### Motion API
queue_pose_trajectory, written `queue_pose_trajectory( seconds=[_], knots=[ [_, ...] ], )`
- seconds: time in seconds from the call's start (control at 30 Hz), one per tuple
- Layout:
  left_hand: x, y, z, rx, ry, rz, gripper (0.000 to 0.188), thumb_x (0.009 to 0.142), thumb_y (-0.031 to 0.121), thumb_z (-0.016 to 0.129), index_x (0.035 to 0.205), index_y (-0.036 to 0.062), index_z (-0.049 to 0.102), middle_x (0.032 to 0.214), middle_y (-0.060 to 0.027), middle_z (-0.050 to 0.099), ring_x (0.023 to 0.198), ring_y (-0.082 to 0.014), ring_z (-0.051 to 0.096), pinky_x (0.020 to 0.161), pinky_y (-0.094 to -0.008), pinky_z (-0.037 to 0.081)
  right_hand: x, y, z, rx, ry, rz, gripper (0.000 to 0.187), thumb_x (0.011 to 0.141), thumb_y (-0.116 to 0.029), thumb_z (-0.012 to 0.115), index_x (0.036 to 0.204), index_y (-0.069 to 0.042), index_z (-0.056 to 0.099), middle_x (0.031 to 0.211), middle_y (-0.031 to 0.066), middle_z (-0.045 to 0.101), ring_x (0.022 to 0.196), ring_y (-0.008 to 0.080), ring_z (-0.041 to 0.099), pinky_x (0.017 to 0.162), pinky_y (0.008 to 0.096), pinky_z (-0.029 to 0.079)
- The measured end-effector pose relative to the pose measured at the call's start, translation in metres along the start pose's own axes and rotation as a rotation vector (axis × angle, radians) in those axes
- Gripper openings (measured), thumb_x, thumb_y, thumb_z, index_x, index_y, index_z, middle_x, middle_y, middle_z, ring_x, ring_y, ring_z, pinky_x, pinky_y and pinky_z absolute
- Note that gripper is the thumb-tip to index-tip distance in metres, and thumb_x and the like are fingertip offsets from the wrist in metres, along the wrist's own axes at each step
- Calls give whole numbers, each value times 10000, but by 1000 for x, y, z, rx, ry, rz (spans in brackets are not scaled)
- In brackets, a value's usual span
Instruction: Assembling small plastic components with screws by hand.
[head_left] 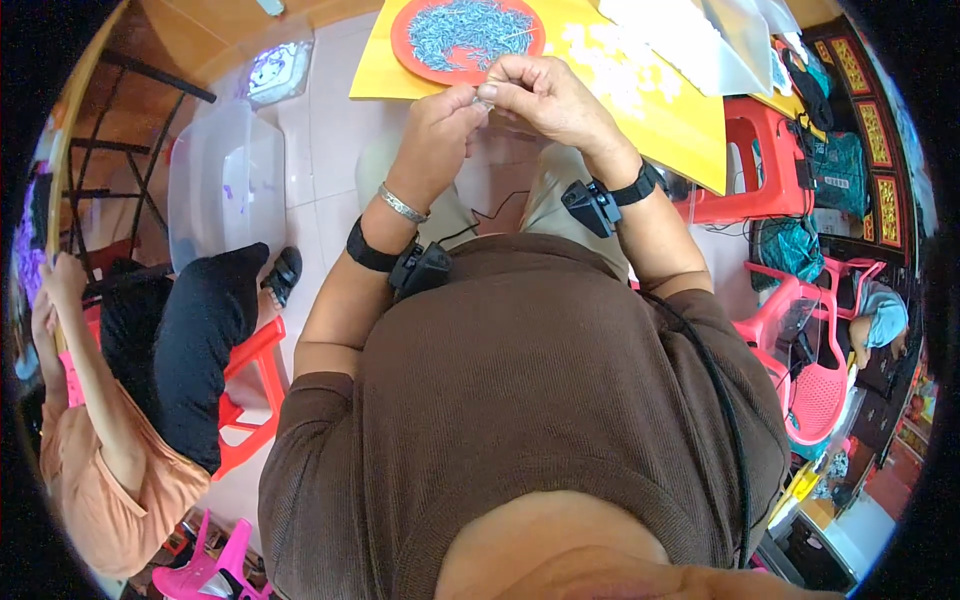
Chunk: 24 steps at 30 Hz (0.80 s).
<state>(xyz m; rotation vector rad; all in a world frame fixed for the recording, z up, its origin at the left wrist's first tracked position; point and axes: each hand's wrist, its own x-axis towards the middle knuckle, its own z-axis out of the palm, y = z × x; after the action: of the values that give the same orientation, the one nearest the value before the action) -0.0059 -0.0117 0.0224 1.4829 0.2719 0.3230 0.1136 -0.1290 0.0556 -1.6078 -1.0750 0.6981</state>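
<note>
In front of my chest, just off the near edge of the yellow tabletop (690,145), my two hands meet fingertip to fingertip. My left hand (438,135) is closed, its thumb and fingers pinching a tiny pale, shiny piece (483,103) that is too small to name. Thumb and bent fingers of my right hand (552,100) press on that same piece from the other side. Right behind the hands is a red round plate (400,48) holding many slim blue-silver pieces (455,35). Many small white pieces (622,65) lie scattered to the plate's right.
A clear plastic bin (225,190) stands on the floor at left, near a seated person (130,440) in an orange top. Translucent containers (735,45) sit at the table's right. Red stool (750,165) and pink chair (800,350) are on my right.
</note>
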Motion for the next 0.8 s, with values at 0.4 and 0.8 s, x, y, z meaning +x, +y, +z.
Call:
queue_pose_trajectory(
  seconds=[0.4,0.8],
  knots=[
    [3,-3,1,-67,-125,-112,156,832,174,494,758,50,555,602,30,454,511,-54,423,455,-187,345,-3,11,-5,102,-63,43,220,884,-236,580,746,-65,571,606,-61,471,553,15,401,487,166,307],
    [9,-11,-5,-62,-172,-122,170,838,187,494,721,69,527,590,34,454,499,-54,428,458,-183,338,-1,19,-24,236,-99,117,226,883,-261,574,820,-50,624,678,-31,561,623,37,499,584,172,417]
  ],
)
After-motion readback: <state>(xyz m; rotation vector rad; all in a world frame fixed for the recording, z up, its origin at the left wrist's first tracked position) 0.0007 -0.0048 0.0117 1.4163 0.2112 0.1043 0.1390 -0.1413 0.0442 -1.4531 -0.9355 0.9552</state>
